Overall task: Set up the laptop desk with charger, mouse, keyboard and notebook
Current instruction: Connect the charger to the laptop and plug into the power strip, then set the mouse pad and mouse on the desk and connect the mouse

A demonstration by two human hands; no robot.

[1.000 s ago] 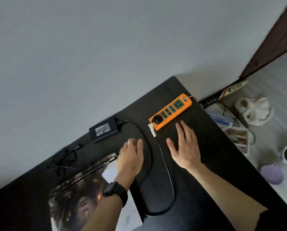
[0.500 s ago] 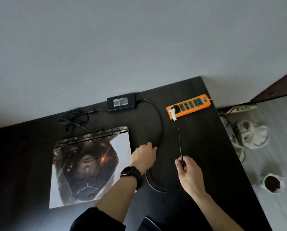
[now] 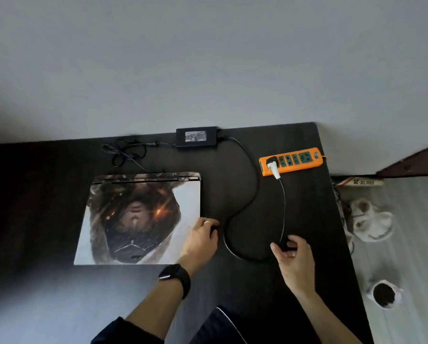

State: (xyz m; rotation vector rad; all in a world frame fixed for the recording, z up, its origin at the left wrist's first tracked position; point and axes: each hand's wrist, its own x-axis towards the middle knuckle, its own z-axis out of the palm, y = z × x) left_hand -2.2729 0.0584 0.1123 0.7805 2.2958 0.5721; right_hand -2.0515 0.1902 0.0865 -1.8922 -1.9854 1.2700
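Dark desk against a pale grey wall, seen from above. The closed laptop, its lid covered in printed artwork, lies left of centre. The charger brick sits at the laptop's 1 o'clock by the wall, and an orange power strip lies at 2 o'clock near the desk's right edge. A mains cable leaves the brick, sags in a loop toward the person, then rises to a white-tagged plug seated in the strip. A thin lead lies tangled at the laptop's 12 o'clock. The right hand pinches the cable at the loop's 3 o'clock side, fingers curled round it. The left hand, with a watch on the wrist, rests at the laptop's right edge with fingertips bent down beside the cable; whether it grips the cable cannot be told. Likely step: laying out the cable slack. Risks: a pull toward the person could unseat the plug, or drag the light strip toward the desk edge and onto the floor; the loop could also catch the laptop's corner and shift it. No mouse, keyboard or notebook is in view. At the desk's 3 o'clock the pale floor holds a white cloth bundle and a cup of something dark; a brown door shows at 2 o'clock.
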